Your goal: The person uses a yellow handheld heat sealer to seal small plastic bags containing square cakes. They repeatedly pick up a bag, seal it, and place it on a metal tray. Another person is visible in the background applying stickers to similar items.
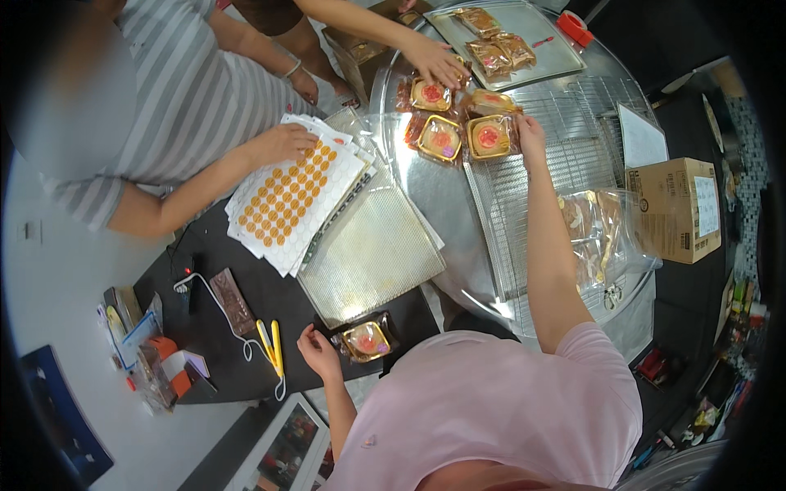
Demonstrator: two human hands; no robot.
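Note:
At the far edge of the round metal table, my right hand (532, 141) pinches the edge of a wrapped mooncake (490, 137) in a gold tray. Beside it lie another wrapped mooncake (440, 139) and a further pack (431, 95), with a co-worker's hand (440, 63) over the pile. My left hand (319, 353) is low over the black table, its fingers loosely bent and apart, holding nothing that I can see. Just right of it sits a single wrapped mooncake (366, 340) in a gold tray.
A co-worker's hand (286, 145) rests on sheets of round orange stickers (291, 196), beside a perforated metal tray (377, 254). A yellow corded clamp tool (271, 347) lies left. Wire racks (565, 123), a tray of wrapped pastries (544, 65) and a cardboard box (655, 209) stand right.

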